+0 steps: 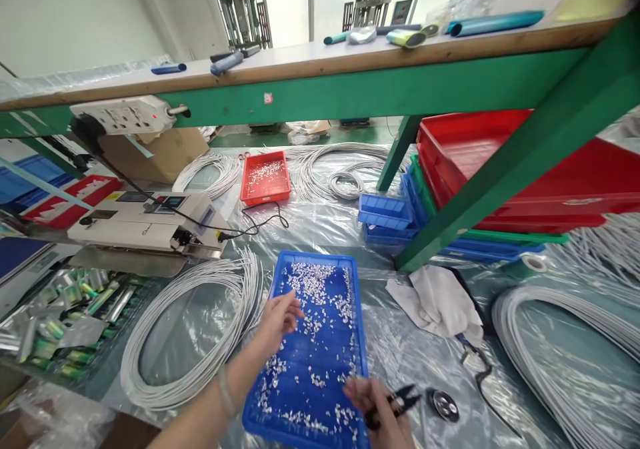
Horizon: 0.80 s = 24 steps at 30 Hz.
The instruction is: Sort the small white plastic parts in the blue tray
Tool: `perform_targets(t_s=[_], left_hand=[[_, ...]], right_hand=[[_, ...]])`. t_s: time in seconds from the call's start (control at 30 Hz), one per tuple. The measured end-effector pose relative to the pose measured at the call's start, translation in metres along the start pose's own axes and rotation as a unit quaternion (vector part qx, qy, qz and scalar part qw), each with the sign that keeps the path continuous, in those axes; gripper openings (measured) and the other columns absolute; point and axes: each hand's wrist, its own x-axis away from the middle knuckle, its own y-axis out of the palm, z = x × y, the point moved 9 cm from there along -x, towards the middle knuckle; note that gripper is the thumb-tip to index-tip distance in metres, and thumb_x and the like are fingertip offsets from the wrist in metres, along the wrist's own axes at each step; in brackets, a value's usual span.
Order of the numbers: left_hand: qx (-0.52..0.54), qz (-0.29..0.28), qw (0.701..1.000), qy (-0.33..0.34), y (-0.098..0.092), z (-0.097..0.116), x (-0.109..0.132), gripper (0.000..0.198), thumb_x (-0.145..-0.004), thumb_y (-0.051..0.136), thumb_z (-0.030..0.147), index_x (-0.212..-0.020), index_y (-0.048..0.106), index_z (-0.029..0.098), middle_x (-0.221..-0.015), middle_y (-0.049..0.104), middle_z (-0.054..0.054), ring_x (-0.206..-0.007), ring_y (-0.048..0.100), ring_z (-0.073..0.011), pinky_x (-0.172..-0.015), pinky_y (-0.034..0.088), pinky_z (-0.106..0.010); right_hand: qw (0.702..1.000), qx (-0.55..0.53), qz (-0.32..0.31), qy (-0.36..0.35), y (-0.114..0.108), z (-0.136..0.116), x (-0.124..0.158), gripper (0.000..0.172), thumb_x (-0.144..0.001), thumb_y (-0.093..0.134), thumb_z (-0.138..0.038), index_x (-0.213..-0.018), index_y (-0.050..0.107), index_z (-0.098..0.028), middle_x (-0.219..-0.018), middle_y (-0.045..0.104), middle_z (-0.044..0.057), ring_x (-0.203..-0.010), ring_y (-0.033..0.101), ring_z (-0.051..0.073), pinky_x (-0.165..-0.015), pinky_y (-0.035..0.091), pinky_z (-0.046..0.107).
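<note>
My left hand (280,319) is above the left side of a blue tray (363,342); its fingers are loosely curled and slightly apart, and nothing shows in them. Many tiny white and silvery bits (313,282) lie scattered over the tray floor. At the tray's lower right edge, my right hand (385,415) grips a pair of black snips (400,401), their blades pointing right and a little apart. A round black-and-silver object (443,405) sits just right of the snips. Beside my left arm lies a large coil of white cable (145,349).
A red tray (266,195) with similar bits stands farther back. On the left are a beige machine (145,225) and cut metallic pieces (70,309). White gloves (440,302) and another cable coil (540,355) lie right. A green shelf post (480,189) slants before stacked red bins (560,182).
</note>
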Motion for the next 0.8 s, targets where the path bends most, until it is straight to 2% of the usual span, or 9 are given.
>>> perform_targets(t_s=[0.07,0.13,0.2,0.23,0.3,0.43,0.57,0.63,0.8], left_hand=[[0.102,-0.017,0.994,-0.035,0.035,-0.016,0.002,0.032,-0.097,0.054,0.045,-0.099,0.063,0.014,-0.09,0.065,-0.003,-0.073,0.062,-0.0136,-0.067,0.055,-0.03],[0.178,-0.026,0.982,-0.064,0.061,-0.029,0.004,0.033,-0.097,0.055,0.045,-0.106,0.062,0.014,-0.1,0.066,-0.006,-0.084,0.065,-0.0169,-0.075,0.056,-0.034],[0.226,-0.035,0.97,-0.085,0.075,-0.038,0.009,0.036,-0.096,0.054,0.046,-0.111,0.061,0.014,-0.107,0.065,-0.008,-0.09,0.065,-0.0187,-0.078,0.056,-0.037],[0.243,-0.039,0.965,-0.09,0.078,-0.041,0.013,0.037,-0.097,0.054,0.047,-0.113,0.061,0.015,-0.109,0.065,-0.008,-0.091,0.065,-0.0191,-0.079,0.056,-0.038],[0.272,-0.046,0.957,-0.087,0.077,-0.043,0.022,0.038,-0.097,0.053,0.048,-0.114,0.061,0.015,-0.11,0.065,-0.009,-0.091,0.064,-0.0193,-0.08,0.055,-0.038],[0.313,-0.044,0.946,-0.071,0.061,-0.05,0.039,0.039,-0.097,0.051,0.049,-0.114,0.061,0.015,-0.112,0.064,-0.009,-0.092,0.064,-0.0193,-0.082,0.054,-0.038],[0.335,-0.045,0.938,-0.079,0.055,-0.061,0.052,0.043,-0.097,0.049,0.051,-0.118,0.06,0.015,-0.12,0.062,-0.01,-0.101,0.062,-0.0221,-0.089,0.052,-0.043],[0.345,-0.062,0.932,-0.087,0.056,-0.063,0.059,0.044,-0.098,0.048,0.052,-0.119,0.06,0.015,-0.119,0.063,-0.01,-0.101,0.063,-0.0222,-0.089,0.052,-0.043],[0.346,-0.08,0.928,-0.11,0.054,-0.068,0.067,0.048,-0.097,0.046,0.057,-0.116,0.061,0.015,-0.113,0.064,-0.01,-0.095,0.064,-0.0206,-0.084,0.053,-0.04]], right_hand=[[0.998,-0.024,-0.057,-0.027,0.037,-0.007,-0.001,0.052,-0.088,0.06,-0.065,-0.106,0.07,-0.017,-0.113,0.075,0.009,-0.108,0.069,0.026,-0.099,0.051,0.051],[0.995,-0.032,-0.067,-0.072,0.063,-0.013,0.003,0.056,-0.093,0.052,-0.063,-0.127,0.061,-0.02,-0.133,0.066,0.01,-0.129,0.056,0.028,-0.114,0.034,0.056],[0.99,-0.014,-0.087,-0.111,0.084,-0.014,0.006,0.056,-0.093,0.053,-0.063,-0.129,0.061,-0.021,-0.142,0.058,0.011,-0.139,0.044,0.029,-0.119,0.019,0.059],[0.986,-0.004,-0.106,-0.129,0.092,-0.013,0.006,0.057,-0.09,0.056,-0.064,-0.126,0.063,-0.021,-0.143,0.058,0.011,-0.139,0.043,0.03,-0.119,0.018,0.059],[0.981,0.012,-0.13,-0.144,0.098,-0.01,0.001,0.056,-0.089,0.058,-0.065,-0.12,0.066,-0.019,-0.139,0.061,0.012,-0.136,0.046,0.031,-0.118,0.021,0.06],[0.984,0.025,-0.108,-0.143,0.091,-0.006,-0.005,0.047,-0.095,0.054,-0.058,-0.119,0.065,-0.019,-0.135,0.062,0.011,-0.134,0.048,0.031,-0.114,0.029,0.061],[0.966,0.039,-0.169,-0.191,0.11,-0.014,0.015,0.046,-0.095,0.053,-0.058,-0.118,0.066,-0.02,-0.13,0.065,0.01,-0.126,0.056,0.029,-0.113,0.032,0.058],[0.961,0.05,-0.181,-0.203,0.114,-0.018,0.011,0.045,-0.094,0.056,-0.057,-0.113,0.068,-0.019,-0.125,0.068,0.01,-0.123,0.058,0.028,-0.112,0.033,0.058],[0.977,0.063,-0.075,-0.191,0.095,-0.025,-0.026,0.04,-0.097,0.056,-0.049,-0.122,0.063,-0.018,-0.135,0.061,0.011,-0.13,0.051,0.031,-0.111,0.033,0.061]])
